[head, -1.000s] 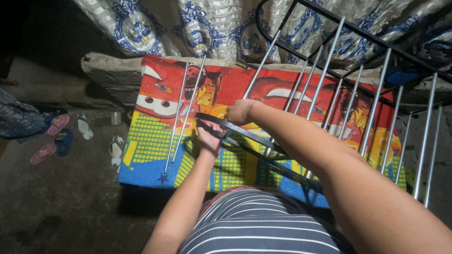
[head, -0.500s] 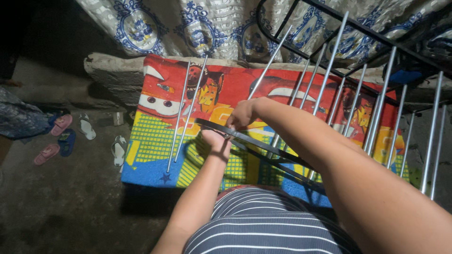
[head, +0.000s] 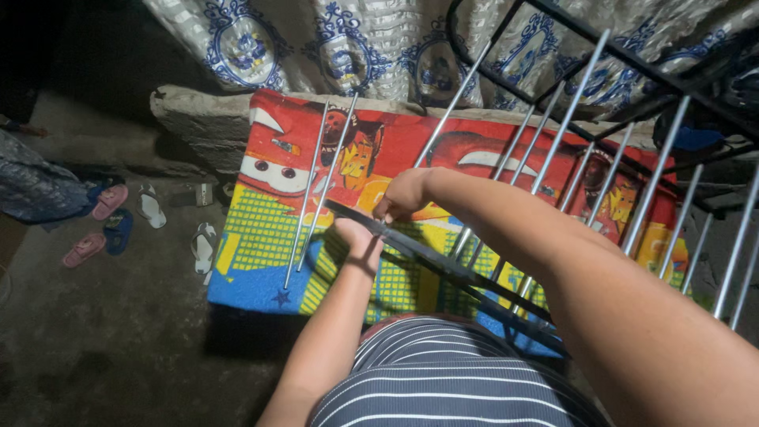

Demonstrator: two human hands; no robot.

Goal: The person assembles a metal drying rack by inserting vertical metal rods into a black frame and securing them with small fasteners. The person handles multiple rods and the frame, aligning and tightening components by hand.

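A metal drying rack with silver rods [head: 553, 150] and a black frame bar [head: 443, 265] stands over a bright cartoon-printed mat [head: 292, 174]. My left hand [head: 357, 237] grips the black bar near its left end, from below. My right hand [head: 403, 196] pinches the same bar just above the left hand, fingers curled around it. Two loose silver rods [head: 315, 190] slant down across the mat left of my hands. My striped shirt [head: 443, 379] fills the bottom of the view.
A patterned blue-and-white curtain [head: 348, 47] hangs behind the mat. Several sandals [head: 118, 221] lie on the dark concrete floor to the left, beside folded cloth [head: 32, 186]. A stone ledge [head: 198, 119] runs under the mat's far edge.
Both hands stay on the black bar; they have shifted slightly right and down in view as my head moved. The rack looks the same.
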